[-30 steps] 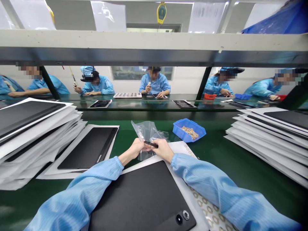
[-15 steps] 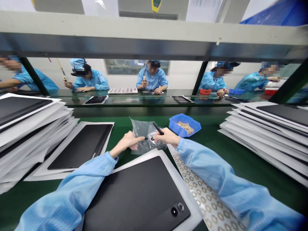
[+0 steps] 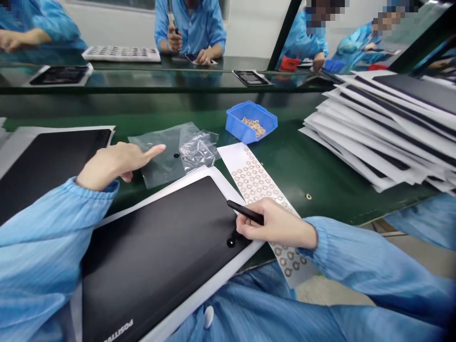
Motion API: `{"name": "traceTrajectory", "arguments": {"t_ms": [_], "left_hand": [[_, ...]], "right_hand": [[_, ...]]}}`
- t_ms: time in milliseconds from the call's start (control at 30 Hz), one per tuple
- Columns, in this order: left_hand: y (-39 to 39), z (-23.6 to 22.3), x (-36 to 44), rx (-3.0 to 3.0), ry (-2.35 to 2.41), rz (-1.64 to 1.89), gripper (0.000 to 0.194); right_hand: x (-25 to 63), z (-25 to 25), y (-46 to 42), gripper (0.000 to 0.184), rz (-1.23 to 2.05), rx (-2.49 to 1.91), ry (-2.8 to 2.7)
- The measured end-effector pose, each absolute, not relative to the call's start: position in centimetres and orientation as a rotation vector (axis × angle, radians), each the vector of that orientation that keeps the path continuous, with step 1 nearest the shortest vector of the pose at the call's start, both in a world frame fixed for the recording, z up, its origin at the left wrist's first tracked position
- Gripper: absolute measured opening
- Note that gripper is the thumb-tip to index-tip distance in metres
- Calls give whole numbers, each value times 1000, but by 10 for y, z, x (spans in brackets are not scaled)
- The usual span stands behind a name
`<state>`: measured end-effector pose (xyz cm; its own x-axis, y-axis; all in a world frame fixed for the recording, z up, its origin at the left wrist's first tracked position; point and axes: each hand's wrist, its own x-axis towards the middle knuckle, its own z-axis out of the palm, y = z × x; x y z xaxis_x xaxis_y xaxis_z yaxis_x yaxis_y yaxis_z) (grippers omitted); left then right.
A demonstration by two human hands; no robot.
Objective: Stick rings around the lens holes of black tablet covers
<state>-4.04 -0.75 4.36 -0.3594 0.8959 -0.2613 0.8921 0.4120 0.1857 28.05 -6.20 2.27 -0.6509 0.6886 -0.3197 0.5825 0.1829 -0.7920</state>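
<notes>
My right hand [image 3: 272,221] grips a black pen-shaped tool [image 3: 245,212] over the camera corner of a black tablet back [image 3: 160,256]. The tool's lower end is hidden behind my fingers. Beside them shows a round black camera hole [image 3: 231,242]. The tablet rests on a white sheet [image 3: 245,256]. My left hand [image 3: 119,164], one finger stretched out and nothing visible in it, hovers by the left edge of a clear plastic bag [image 3: 160,166]. A small black ring [image 3: 176,156] lies on the bag.
A liner sheet of ring stickers [image 3: 256,180] lies partly under my right hand. Beyond it stands a blue bin [image 3: 251,121] holding small tan pieces. One loose ring [image 3: 308,196] sits on the green table. Stacked tablets [image 3: 384,128] rise at right; another tablet [image 3: 53,161] lies left. Co-workers sit opposite.
My right hand has come from the bag to the tablet's corner with the tool. My left hand has drawn off the ring leftward. One ring shows on the bag instead of two. The view tilts down.
</notes>
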Motion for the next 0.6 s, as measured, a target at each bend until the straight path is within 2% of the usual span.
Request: {"name": "traceTrajectory", "arguments": {"t_ms": [100, 200, 300, 367, 433, 500, 600], "left_hand": [[-16, 51, -29, 1566, 2511, -210, 82], [-28, 57, -6, 1769, 2543, -263, 81], [-49, 50, 30, 2039, 2355, -259, 59], [-69, 37, 54, 2242, 2090, -161, 42], [-90, 22, 71, 2450, 1684, 118, 30], [-108, 9, 79, 2544, 1317, 376, 23], [-123, -1, 80, 2552, 1068, 479, 16]], "right_hand": [[282, 21, -64, 8, 1428, -1288, -2339], [285, 19, -65, 8, 1464, -1295, -2290], [287, 15, -67, 7, 1477, -1304, -2259], [287, 13, -68, 7, 1427, -1324, -2279], [285, 13, -70, 7, 1332, -1352, -2334], [282, 15, -72, 10, 1226, -1382, -2395], [280, 16, -72, 18, 1159, -1390, -2443]]}}
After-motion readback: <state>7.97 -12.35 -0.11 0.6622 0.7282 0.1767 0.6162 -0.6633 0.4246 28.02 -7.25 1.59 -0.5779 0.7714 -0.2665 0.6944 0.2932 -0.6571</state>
